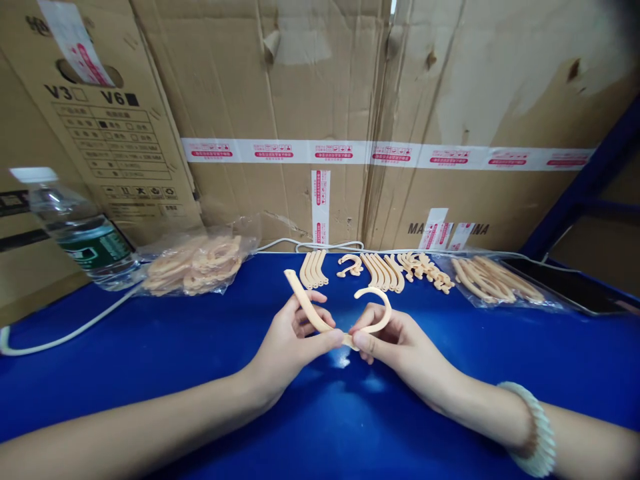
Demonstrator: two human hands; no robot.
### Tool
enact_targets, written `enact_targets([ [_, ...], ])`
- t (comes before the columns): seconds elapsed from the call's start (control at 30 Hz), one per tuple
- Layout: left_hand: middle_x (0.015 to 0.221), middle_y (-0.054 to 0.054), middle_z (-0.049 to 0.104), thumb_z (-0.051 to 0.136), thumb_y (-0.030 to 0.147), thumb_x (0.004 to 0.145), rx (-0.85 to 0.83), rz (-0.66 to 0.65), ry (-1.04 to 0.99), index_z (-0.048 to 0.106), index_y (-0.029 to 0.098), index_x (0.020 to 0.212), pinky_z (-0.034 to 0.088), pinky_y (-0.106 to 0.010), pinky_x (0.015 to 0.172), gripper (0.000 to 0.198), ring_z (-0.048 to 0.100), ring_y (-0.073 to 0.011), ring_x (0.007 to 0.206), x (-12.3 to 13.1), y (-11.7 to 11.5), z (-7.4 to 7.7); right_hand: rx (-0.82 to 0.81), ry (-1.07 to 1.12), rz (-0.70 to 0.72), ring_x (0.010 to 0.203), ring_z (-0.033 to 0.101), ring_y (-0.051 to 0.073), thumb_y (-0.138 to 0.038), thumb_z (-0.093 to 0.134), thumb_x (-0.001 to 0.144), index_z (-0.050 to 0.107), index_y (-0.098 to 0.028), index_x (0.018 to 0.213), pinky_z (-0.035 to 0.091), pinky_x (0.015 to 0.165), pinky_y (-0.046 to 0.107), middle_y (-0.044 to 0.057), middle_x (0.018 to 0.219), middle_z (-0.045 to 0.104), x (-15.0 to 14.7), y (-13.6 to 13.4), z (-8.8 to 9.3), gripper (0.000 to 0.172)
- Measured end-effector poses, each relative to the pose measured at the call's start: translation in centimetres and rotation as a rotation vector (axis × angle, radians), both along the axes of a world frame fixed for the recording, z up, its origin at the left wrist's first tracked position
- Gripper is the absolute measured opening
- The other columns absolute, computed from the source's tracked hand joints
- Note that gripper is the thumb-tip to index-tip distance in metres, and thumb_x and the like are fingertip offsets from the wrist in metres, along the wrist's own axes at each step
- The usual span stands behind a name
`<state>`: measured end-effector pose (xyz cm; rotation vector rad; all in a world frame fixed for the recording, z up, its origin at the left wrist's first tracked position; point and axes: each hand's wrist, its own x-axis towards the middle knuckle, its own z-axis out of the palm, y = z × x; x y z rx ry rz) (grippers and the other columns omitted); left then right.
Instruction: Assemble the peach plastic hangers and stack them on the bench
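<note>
My left hand (295, 340) pinches a long, slightly curved peach plastic strip (306, 301) that slants up to the left. My right hand (395, 343) pinches a peach hook-shaped piece (380, 308) that curls upward. The two pieces meet end to end between my thumbs, just above the blue table (150, 347). A pale bead bracelet (535, 427) circles my right wrist.
Rows of loose peach strips and hooks (385, 270) lie behind my hands. Clear bags of the same parts sit at left (195, 263) and right (495, 280). A water bottle (80, 230) stands far left, a white cable (65, 337) runs along the table, a dark phone (570, 283) lies right. Cardboard boxes (300, 100) wall the back.
</note>
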<state>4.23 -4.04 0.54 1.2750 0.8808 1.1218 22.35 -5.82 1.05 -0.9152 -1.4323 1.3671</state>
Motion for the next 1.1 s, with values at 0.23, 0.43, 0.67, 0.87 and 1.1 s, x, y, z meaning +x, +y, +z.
enact_targets([
  [0.23,0.076,0.0,0.072,0.078,0.019,0.067,-0.012,-0.192,0.091,0.049,0.019,0.093,0.053,-0.027,0.068,0.039,0.069,-0.0157,0.071,0.3,-0.1,-0.2,0.01,-0.01,0.034,0.055,0.055,0.011,-0.045,0.081,0.069,0.062,-0.018,0.074,0.045,0.053,0.023,-0.002,0.062,0.062,-0.1,0.1,-0.6,0.033],
  [0.43,0.072,0.001,0.071,0.079,0.021,0.067,-0.077,-0.1,0.115,0.05,0.017,0.089,0.051,-0.023,0.067,0.036,0.065,-0.0122,0.067,0.3,-0.2,0.5,0.571,-0.426,-0.245,0.082,0.063,0.019,-0.031,0.052,0.095,0.061,-0.019,0.106,0.052,0.073,0.035,0.007,0.093,0.068,3.6,3.2,0.3,0.019],
  [0.67,0.072,0.001,0.068,0.079,0.026,0.065,-0.057,-0.123,0.179,0.055,0.017,0.081,0.048,-0.022,0.065,0.03,0.061,-0.012,0.066,0.4,-0.3,1.0,0.944,-1.192,-0.155,0.115,0.052,0.028,-0.007,0.046,0.092,0.06,-0.016,0.123,0.045,0.096,0.048,0.013,0.119,0.065,7.3,7.2,-0.5,0.035],
  [0.87,0.069,0.001,0.066,0.078,0.029,0.067,-0.02,-0.129,0.225,0.064,0.015,0.075,0.048,-0.023,0.065,0.021,0.059,-0.0123,0.064,0.4,-0.4,1.3,0.955,-0.991,-0.162,0.096,0.057,0.025,-0.011,0.053,0.092,0.07,-0.018,0.093,0.047,0.088,0.043,0.01,0.094,0.067,7.1,7.6,-1.0,0.018],
  [1.1,0.069,-0.002,0.071,0.081,0.03,0.064,-0.093,-0.11,0.133,0.065,0.015,0.076,0.051,-0.023,0.067,0.025,0.064,-0.0142,0.067,0.2,-0.3,1.1,0.79,-0.561,-0.485,0.083,0.058,0.02,-0.023,0.048,0.097,0.064,-0.02,0.099,0.048,0.074,0.034,0.007,0.091,0.062,6.4,6.1,0.5,0.017],
])
